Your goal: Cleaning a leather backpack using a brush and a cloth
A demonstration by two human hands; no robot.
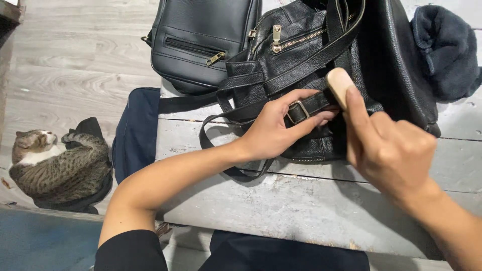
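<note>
A black leather backpack (301,45) with brass zippers lies on a weathered grey wooden table (301,206). My left hand (278,125) pinches one of its straps (314,105) just beside a metal buckle, holding it against the bag. My right hand (389,148) grips a small wooden-backed brush (339,83). The brush's pale end pokes up above my fingers, resting against the bag right next to the strap. Its bristles are hidden.
A second black leather bag (201,40) lies behind at the table's left. A dark blue cloth (444,47) sits at the far right. A navy bag (135,133) hangs off the table's left edge. A tabby cat (55,165) lies on the floor.
</note>
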